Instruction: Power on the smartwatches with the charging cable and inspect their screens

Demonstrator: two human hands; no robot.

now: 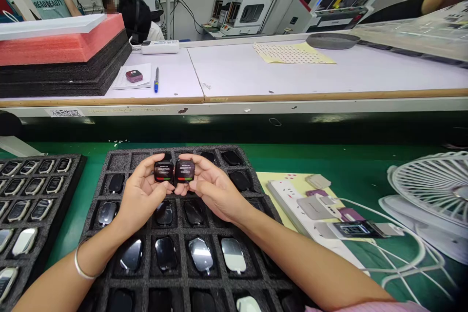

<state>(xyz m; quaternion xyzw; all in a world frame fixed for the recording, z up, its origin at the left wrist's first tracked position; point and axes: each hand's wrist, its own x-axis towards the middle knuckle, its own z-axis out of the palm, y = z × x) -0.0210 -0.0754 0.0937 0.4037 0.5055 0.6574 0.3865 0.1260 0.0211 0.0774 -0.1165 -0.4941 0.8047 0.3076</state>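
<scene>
Side by side over a black foam tray, two smartwatch bodies without straps face me with lit screens. My left hand (pixel 148 190) is closed on the left smartwatch (pixel 163 170), thumb below and fingers at its side. Pinched in my right hand (pixel 212 185) is the right smartwatch (pixel 185 170). Both screens show small text above red and green strips. Below my wrists, the foam tray (pixel 185 275) holds several more watch bodies in its pockets, with dark or reflective faces. Among them is a shiny watch body (pixel 201 254).
Another foam tray (pixel 69 217) of watches lies left. At right are a power strip (pixel 292 200) with chargers and cables, and a white fan (pixel 435 190). The raised shelf (pixel 226 73) bears a foam stack (pixel 73 70), a pen (pixel 156 80) and a yellow sheet (pixel 292 52). People are behind it.
</scene>
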